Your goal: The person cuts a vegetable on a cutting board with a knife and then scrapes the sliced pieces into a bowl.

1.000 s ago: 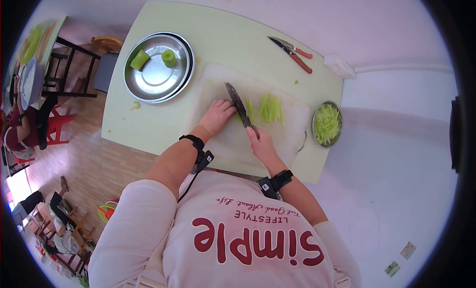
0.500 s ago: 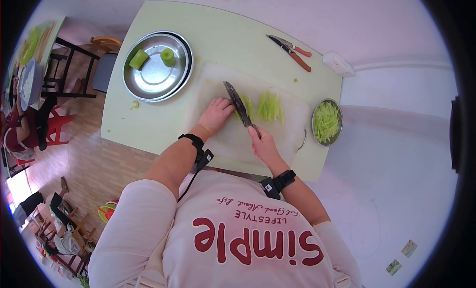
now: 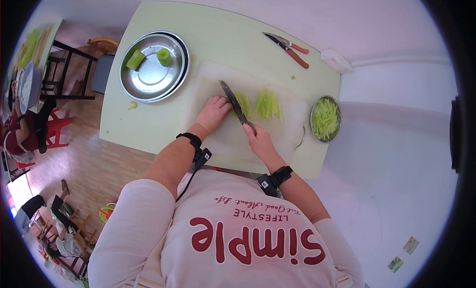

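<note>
My right hand [image 3: 260,143] is closed round the handle of a dark-bladed kitchen knife [image 3: 232,100], its blade slanting up and left over the white cutting board [image 3: 292,132]. Against the blade's left side, my left hand [image 3: 213,113] has its fingers curled and pressed down on a piece of pale green vegetable, mostly hidden by fingers and knife. Thin green slices [image 3: 243,103] lie just right of the blade. A separate bunch of cut green strips [image 3: 268,104] rests farther right on the board.
Stacked metal trays [image 3: 130,91] at the back left hold two green vegetable chunks [image 3: 164,57]. A metal bowl [image 3: 339,125] of shredded green strips stands at the right edge. Two more knives [image 3: 296,59] lie at the back right, near a white socket box [image 3: 336,61]. Other people sit far left.
The knife and my right hand have shifted very slightly, still against the vegetable beside my left fingers. The whole view has drifted a little; the other things keep their places.
</note>
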The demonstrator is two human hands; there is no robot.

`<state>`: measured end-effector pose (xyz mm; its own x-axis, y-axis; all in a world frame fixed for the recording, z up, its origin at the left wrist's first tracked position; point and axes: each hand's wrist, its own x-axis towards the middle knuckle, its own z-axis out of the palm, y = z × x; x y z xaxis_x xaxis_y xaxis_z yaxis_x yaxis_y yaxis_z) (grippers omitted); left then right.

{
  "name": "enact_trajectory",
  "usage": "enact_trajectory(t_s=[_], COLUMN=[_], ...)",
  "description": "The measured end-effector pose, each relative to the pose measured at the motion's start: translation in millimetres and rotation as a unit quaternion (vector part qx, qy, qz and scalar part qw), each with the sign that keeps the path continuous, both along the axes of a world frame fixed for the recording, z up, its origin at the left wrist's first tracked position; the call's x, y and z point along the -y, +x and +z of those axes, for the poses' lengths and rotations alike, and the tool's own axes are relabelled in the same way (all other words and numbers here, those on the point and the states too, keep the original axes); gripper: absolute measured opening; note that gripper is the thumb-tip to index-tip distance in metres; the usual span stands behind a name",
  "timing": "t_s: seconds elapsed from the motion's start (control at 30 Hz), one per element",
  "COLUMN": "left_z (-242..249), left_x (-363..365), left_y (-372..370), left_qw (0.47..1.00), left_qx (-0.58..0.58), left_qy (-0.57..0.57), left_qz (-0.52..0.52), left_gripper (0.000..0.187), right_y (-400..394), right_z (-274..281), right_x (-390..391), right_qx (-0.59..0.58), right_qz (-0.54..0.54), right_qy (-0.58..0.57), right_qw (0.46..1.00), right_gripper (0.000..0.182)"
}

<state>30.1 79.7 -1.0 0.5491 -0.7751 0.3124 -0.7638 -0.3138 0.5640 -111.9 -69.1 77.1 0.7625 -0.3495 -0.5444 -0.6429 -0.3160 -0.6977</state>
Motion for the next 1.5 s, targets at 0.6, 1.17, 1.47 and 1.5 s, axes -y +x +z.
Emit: enact_trajectory(t_s=[0.6,1.17,1.47,1.5], left_z=[-5,-1,3,2], left_x=[2,6,8,8], left_y=[-2,-1,0,0], left_qw=[1.0,1.0,0.999,0.999], left_qx=[-0.012,-0.01,0.0,0.0], left_qy=[0.014,0.012,-0.022,-0.023], left_qz=[0.004,0.024,0.027,0.026], left_gripper=[0.018,0.014,0.013,0.013], right_y=[-8,-8,1,1], right_z=[-11,2,24,25], right_x=[0,-12,-9,-8], right_qx=[0.043,0.008,0.035,0.028], right_qz=[-0.066,-0.069,0.014,0.009], right_qy=[0.049,0.024,-0.057,-0.048], right_qw=[0.996,0.997,0.998,0.998], right_gripper=[0.043,0.043,0.043,0.043])
